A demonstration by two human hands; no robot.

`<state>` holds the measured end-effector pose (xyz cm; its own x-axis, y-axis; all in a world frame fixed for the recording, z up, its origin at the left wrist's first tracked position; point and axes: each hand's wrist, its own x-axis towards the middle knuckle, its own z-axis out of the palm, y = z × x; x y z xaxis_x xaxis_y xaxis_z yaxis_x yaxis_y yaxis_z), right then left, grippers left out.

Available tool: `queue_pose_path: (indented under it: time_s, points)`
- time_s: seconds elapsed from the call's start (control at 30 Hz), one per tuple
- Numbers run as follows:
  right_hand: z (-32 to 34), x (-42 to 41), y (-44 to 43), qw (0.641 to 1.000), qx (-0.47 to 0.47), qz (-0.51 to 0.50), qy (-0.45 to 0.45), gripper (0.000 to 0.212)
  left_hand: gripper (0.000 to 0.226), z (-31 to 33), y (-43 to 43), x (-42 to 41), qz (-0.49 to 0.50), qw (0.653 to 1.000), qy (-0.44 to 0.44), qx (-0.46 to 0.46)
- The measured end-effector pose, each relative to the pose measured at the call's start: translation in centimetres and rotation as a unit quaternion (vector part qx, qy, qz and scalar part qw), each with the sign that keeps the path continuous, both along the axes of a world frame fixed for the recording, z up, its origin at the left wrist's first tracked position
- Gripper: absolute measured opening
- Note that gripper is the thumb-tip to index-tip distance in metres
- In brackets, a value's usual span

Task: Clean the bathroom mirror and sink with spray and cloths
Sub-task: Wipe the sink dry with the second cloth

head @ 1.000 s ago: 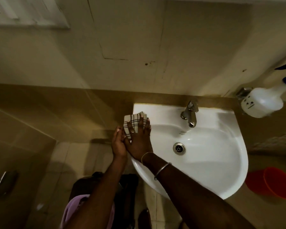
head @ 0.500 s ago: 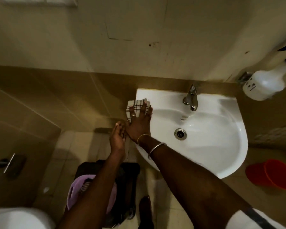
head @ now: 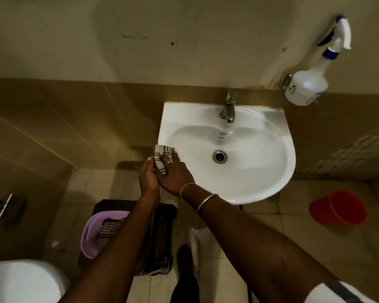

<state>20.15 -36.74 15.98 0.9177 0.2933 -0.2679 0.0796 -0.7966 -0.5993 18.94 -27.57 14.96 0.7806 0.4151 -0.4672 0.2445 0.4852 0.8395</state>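
A white wall-hung sink [head: 249, 182] with a chrome tap [head: 228, 109] and a drain [head: 219, 156] fills the middle of the head view. A checked cloth [head: 161, 157] is bunched at the sink's left rim. My right hand [head: 175, 174] grips it, fingers over the top. My left hand [head: 148, 176] presses against the cloth from the left side. A white spray bottle [head: 307, 87] with a blue-and-white trigger hangs on the wall at the upper right. The mirror is out of sight.
A purple basket [head: 92, 235] holding another cloth sits on a dark stool [head: 160, 237] below the sink's left. A red bucket [head: 339, 207] lies on the floor at right. A white toilet [head: 20, 281] is at the lower left, a metal wall fitting [head: 2, 205] at far left.
The cloth has slid from the sink's back-left corner down along the left rim toward me. My left hand has closed onto it. The view has tilted down and back.
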Motion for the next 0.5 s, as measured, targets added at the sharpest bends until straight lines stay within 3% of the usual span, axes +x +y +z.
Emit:
queue_pose_path:
  time_s: [0.2,0.37,0.5]
  points:
    - [-0.3,-3.4,-2.5,0.998,-0.047,0.008,-0.036,0.055,0.026,0.1,-1.0,-3.3,0.008,0.999,0.023,0.035]
    - [-0.9,-5.8,-6.6,0.988,-0.098,0.059,-0.102,0.062,0.032,0.9,-2.6,-6.4,-0.024,0.972,0.027,0.234]
    - [-0.7,-7.3,-10.0,0.981,-0.145,0.089,-0.095,0.065,0.031,1.9,-4.5,-7.9,-0.062,0.955,-0.012,0.290]
